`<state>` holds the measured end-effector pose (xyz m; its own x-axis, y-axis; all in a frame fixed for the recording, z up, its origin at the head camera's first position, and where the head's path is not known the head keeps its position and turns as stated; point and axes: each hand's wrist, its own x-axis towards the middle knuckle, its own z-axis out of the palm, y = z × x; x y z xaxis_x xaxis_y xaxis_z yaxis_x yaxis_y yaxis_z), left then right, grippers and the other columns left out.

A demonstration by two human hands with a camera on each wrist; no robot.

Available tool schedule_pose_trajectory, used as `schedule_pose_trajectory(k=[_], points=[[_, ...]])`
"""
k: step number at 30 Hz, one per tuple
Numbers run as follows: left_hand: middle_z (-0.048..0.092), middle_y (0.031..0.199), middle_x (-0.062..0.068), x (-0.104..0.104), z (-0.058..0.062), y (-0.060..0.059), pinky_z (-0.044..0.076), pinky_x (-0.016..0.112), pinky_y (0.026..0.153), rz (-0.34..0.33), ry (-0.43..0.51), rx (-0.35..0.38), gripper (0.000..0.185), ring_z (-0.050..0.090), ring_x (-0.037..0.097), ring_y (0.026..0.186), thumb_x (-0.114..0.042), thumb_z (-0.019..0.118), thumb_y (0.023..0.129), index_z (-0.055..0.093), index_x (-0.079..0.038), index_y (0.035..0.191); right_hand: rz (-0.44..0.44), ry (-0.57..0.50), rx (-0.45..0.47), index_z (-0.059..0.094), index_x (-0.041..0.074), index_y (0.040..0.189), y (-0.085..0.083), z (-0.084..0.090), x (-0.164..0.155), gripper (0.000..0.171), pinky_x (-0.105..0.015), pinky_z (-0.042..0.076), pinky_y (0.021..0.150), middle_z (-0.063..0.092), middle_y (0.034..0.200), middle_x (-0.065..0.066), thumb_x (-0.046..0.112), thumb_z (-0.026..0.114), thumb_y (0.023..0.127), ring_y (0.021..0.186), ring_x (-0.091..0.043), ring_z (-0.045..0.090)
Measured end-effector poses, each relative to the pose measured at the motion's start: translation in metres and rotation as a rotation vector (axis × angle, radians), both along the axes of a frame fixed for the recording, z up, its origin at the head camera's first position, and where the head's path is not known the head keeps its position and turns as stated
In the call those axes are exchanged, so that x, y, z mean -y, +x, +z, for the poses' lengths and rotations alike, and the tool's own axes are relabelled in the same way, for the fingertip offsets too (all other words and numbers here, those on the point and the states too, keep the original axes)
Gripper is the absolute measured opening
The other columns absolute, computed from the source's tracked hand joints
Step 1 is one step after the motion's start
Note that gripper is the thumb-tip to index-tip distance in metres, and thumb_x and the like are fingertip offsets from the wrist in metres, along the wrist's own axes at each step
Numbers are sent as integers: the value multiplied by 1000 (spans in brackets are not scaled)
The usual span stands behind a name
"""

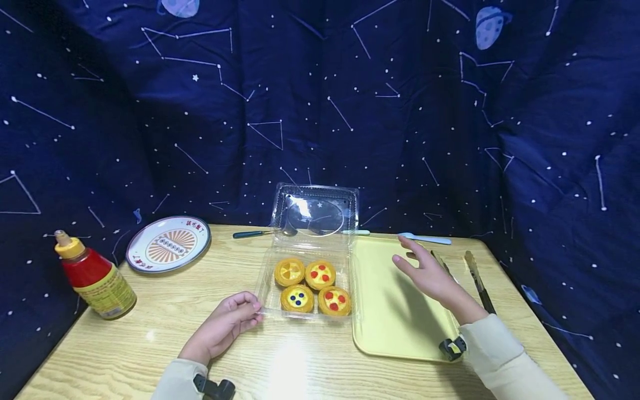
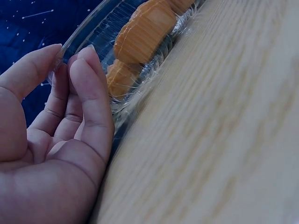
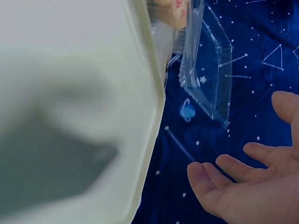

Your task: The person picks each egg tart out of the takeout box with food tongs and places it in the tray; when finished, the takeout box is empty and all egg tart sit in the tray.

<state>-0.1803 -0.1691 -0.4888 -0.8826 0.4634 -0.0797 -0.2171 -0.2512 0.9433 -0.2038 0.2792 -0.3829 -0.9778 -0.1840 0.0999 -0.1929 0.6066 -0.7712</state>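
A clear plastic clamshell box (image 1: 267, 300) lies on the table, its lid (image 1: 315, 216) raised at the back. Several egg tarts sit inside: one with blue dots (image 1: 297, 299), two with red dots, and a plain yellow one (image 1: 289, 272). My left hand (image 1: 225, 325) pinches the box's front left corner between thumb and fingers, as the left wrist view shows up close. Over the yellow tray (image 1: 380, 328) hovers my right hand (image 1: 430, 275), fingers spread and holding nothing. The right wrist view shows that hand (image 3: 261, 182) with the box lid (image 3: 217, 70) beyond it.
At the left stand a sauce bottle (image 1: 100, 278) with a yellow cap and a patterned plate (image 1: 167, 244). A dark-handled utensil (image 1: 250, 234) and a pale blue one (image 1: 430, 239) lie along the back. Tongs (image 1: 477, 280) rest right of the tray, before a dark starry curtain (image 1: 320, 111).
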Motion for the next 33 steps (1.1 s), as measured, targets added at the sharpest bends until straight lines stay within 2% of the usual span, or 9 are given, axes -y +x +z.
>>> schedule_pose_trajectory(k=[7,14,20,23,28,31,33], points=[[63,97,5,0,-1,-1,55,26,83,-6,0,2,5,64,15,91,-8,54,101,58,-10,101,-66,105,9,23,3,154,12,0,-28,73,-67,28,106,25,155,-27,44,52,102,140,-49,23],[63,97,5,0,-1,0,55,26,83,-3,3,5,5,65,15,91,-7,56,100,59,-11,100,-121,223,-71,26,-6,150,20,-14,-65,74,-70,24,104,28,149,-35,40,55,101,137,-54,23],[62,98,6,0,-1,0,55,26,82,4,-1,11,5,65,15,91,-7,56,100,59,-11,100,-165,283,-40,22,-6,151,29,-22,-91,78,-76,21,100,20,149,-40,41,56,100,135,-60,17],[62,98,6,1,-1,0,55,25,82,6,-4,19,5,65,15,90,-7,56,100,59,-11,100,-173,332,-73,24,-9,149,32,-27,-102,76,-76,22,98,24,146,-42,38,57,100,131,-63,20],[62,98,6,0,-1,0,55,25,81,11,-7,25,5,65,15,90,-6,56,100,59,-11,100,-188,411,-201,31,-13,144,36,-38,-117,72,-74,28,94,35,138,-41,32,62,97,124,-62,30],[62,98,6,0,0,0,55,25,81,10,-6,25,5,65,15,90,-7,56,100,59,-11,100,-207,457,-252,33,-11,145,37,-44,-124,74,-72,31,92,38,136,-39,31,66,94,122,-59,35],[63,97,6,-1,0,0,55,25,81,9,-8,24,5,65,15,90,-7,56,100,59,-11,100,-225,486,-245,32,-8,148,37,-47,-127,78,-72,32,91,39,137,-39,35,68,93,122,-59,36]])
